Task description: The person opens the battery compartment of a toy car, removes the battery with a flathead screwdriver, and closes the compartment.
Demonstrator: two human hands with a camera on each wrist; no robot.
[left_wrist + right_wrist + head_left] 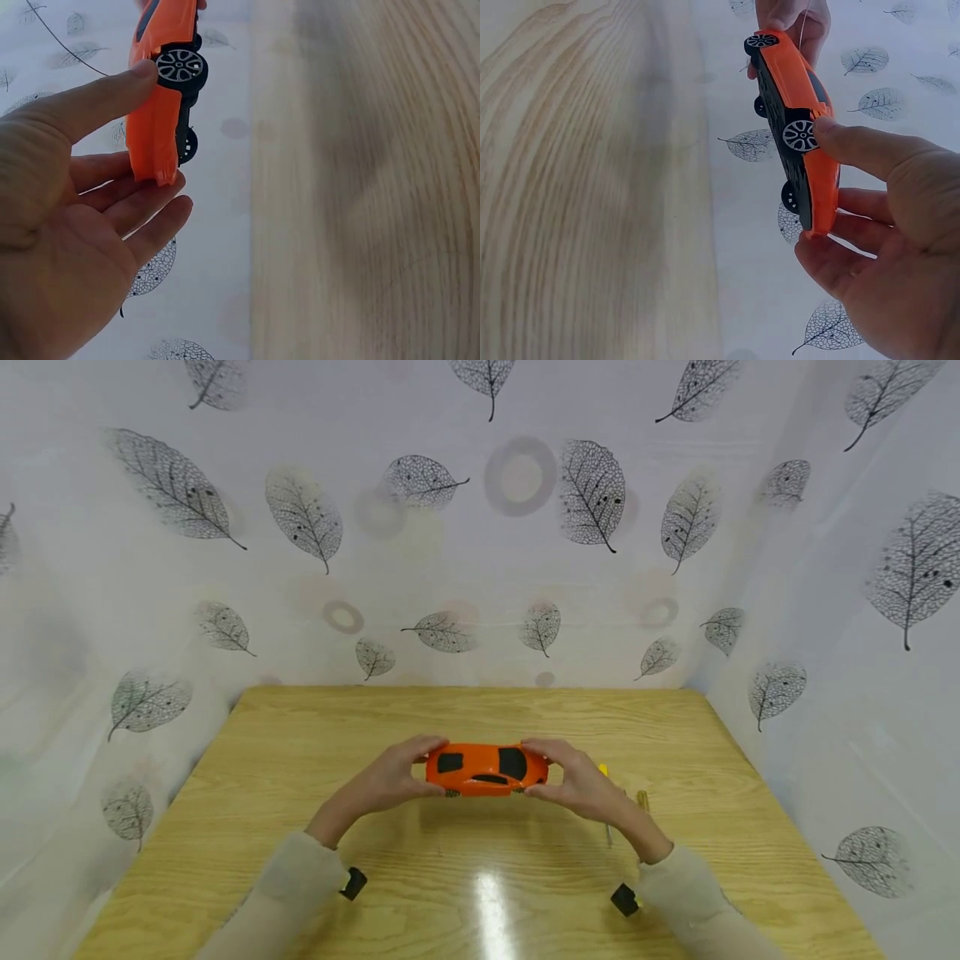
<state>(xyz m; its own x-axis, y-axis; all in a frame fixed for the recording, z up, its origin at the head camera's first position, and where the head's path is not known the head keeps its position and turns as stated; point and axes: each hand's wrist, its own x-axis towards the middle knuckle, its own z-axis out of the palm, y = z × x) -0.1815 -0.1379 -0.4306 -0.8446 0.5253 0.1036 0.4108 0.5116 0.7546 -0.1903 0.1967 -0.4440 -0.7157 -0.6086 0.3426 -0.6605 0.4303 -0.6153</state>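
An orange toy car [483,758] with dark windows is held up off the wooden table [450,718] between both hands. The left hand [390,781] grips one end; in the left wrist view its thumb presses beside a wheel [180,66] and its fingers curl under the bumper. On the windscreen end, the right hand [585,781] pinches the car, thumb by the silver-spoked wheel [800,136] in the right wrist view. The car's black underside [784,135] faces the table side there. Its wheels all show as black with silver rims.
Just beyond the right hand lies a tool with a yellow handle [603,769] and thin metal shaft, partly hidden by the wrist. A brass-coloured piece [642,800] is close by. White leaf-patterned cloth [480,560] encloses the table's back and sides.
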